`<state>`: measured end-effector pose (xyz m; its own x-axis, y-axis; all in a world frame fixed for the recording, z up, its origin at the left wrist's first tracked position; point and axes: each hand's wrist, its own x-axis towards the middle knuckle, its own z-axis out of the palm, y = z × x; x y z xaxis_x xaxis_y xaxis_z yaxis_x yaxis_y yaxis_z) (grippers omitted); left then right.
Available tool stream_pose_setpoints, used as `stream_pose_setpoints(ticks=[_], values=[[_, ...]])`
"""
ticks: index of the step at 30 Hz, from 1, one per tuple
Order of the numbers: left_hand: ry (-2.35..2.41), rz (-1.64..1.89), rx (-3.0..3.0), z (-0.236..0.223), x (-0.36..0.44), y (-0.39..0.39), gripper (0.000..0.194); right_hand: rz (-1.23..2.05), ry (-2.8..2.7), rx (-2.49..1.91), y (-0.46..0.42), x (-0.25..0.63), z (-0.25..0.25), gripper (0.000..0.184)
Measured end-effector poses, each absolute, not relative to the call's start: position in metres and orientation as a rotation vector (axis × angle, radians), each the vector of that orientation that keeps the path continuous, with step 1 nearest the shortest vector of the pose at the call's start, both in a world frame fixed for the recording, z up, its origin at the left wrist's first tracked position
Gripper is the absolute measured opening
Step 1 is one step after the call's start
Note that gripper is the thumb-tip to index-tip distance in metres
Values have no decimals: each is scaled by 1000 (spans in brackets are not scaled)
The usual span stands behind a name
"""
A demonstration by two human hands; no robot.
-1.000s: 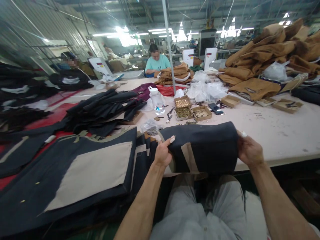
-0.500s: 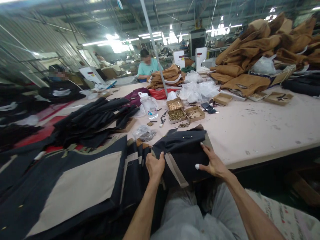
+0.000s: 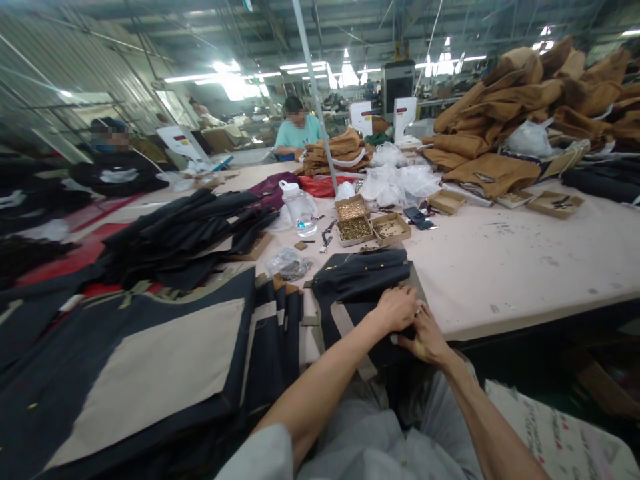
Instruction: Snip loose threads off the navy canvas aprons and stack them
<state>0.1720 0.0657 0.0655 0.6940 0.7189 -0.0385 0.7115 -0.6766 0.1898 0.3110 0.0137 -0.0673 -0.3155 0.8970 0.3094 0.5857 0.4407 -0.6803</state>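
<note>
A dark navy garment piece (image 3: 364, 288) with a beige strip (image 3: 354, 337) lies folded at the table's near edge. Small brass-coloured studs dot its upper fold. My left hand (image 3: 397, 308) reaches across to the cloth's right side, its fingers curled down on the fabric. Right beside it, my right hand (image 3: 428, 335) grips the same edge, the thumb with a white tip lying on the near part of the cloth. The fingers of both hands meet there, and whatever small thing may lie between them is hidden.
Open boxes of small metal parts (image 3: 355, 229) stand beyond the garment, near a clear plastic bag (image 3: 289, 263) and a water jug (image 3: 300, 208). Stacked dark garments (image 3: 165, 373) fill the left. Brown garments (image 3: 500, 100) are heaped at the back right. A person (image 3: 299, 130) sits across the table.
My left hand has moved from the cloth's left side over to its right side, beside my right hand. The right hand's spread fingers have closed on the edge.
</note>
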Motion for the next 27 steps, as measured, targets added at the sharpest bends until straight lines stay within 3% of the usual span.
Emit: stream_pose_setpoints(ticks=[4,9,13,19,22,27], values=[[1190,-9,2709,63,160,83,22,766,-1616,-1219,12,320,-62,26],[1299,23,2575,66,133,79,32,936,-1102,-1172,15,332,-62,37],[1345,8,2408,57,110,59,32,946,-1218,-1163,17,333,-65,41],[1385,101,2216,24,98,37,32,817,-1717,-1141,16,338,-58,22],[1379,205,2155,15,95,39,38,769,-1819,-1170,19,339,-60,33],[1396,375,2081,10,89,43,47,413,-1635,-1547,35,333,-69,72]])
